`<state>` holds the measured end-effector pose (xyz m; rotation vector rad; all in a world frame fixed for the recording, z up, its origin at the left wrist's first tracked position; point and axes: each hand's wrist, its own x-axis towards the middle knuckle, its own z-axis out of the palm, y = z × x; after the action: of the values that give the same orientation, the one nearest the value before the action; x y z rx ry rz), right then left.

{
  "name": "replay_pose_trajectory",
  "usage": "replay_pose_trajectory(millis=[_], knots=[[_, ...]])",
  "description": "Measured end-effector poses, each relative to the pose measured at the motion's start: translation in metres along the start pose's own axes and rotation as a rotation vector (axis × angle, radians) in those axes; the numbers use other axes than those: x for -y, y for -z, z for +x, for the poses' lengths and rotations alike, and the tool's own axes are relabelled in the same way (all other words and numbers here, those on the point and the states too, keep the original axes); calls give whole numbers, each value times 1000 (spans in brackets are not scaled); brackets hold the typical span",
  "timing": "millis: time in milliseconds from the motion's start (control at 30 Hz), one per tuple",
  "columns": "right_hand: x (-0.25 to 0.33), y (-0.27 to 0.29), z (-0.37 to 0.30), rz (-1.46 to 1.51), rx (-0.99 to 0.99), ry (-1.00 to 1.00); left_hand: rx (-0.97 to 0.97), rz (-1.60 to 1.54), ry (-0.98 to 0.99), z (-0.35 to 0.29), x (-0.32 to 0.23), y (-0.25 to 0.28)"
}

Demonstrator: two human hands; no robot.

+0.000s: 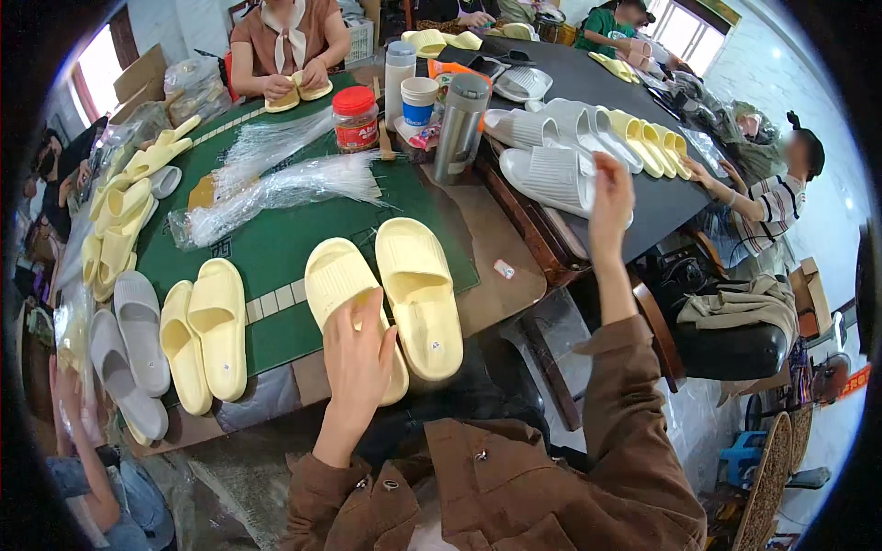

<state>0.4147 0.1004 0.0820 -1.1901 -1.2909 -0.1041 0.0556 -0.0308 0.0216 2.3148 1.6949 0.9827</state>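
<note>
The left hand was on the left yellow slipper, close to the edge of the surface; I couldn't tell if it gripped. A hard push could have dropped the slipper. The right hand was up beside a grey slipper, fingers bent, maybe touching; a bump could have moved it. The red-lidded jar had a printed label. The other yellow slipper had a tiny sticker.

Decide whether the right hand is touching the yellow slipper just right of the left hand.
Apart. The head view shows brown tabletop between the right hand and that yellow slipper.
</note>
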Motion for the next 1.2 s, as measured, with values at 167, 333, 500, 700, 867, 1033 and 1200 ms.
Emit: replay_pose_trajectory(millis=[167,333,500,700,867,1033,1200], knots=[[-81,41,40,-425,435,88,53,29,-47,-1,1,-20],[-86,-7,60,-164,687,-43,138,45,-5,4,13,-42],[-97,-32,74,-22,760,-288,97,188,-31,0,20,-60],[-94,-25,68,-349,671,1,45,176,-64,-3,23,-59],[-85,10,44,-429,541,108,13,162,-88,-4,24,-58],[-58,40,33,-489,554,48,-7,179,-108,0,19,-57],[-63,13,33,-510,596,110,-12,222,-96,-2,20,-57]])
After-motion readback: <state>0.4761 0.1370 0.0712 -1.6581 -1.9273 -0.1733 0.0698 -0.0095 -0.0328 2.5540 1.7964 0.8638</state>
